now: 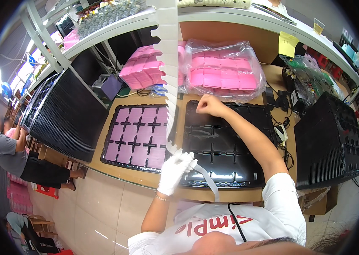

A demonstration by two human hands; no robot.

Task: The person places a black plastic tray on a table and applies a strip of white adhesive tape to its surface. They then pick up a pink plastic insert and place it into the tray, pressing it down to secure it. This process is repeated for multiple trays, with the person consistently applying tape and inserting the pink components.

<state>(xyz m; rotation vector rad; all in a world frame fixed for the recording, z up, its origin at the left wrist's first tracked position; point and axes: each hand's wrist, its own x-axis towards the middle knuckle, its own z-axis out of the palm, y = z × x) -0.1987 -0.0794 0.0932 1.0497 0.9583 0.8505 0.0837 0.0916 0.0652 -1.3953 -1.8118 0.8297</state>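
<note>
My left hand [174,171], in a white glove, pinches a long white strip [168,80] with a notched left edge. The strip rises past the top of the view, and a narrow white tail [208,179] hangs from the hand in a curve. My bare right hand [210,105] is closed over the far left part of a black moulded tray [224,159]; whatever its fingers may hold is hidden. To the left lies another black tray [149,145], its compartments filled with flat pinkish-purple pieces [139,157]. The strip covers part of the gap between both trays.
Tall stacks of black trays stand at the left [65,114] and right [326,142]. Behind are pink foam blocks [143,68], a clear bag of pink pieces [224,72], and cables [288,146]. A shelf [124,19] overhangs the bench. A person [16,148] stands at far left.
</note>
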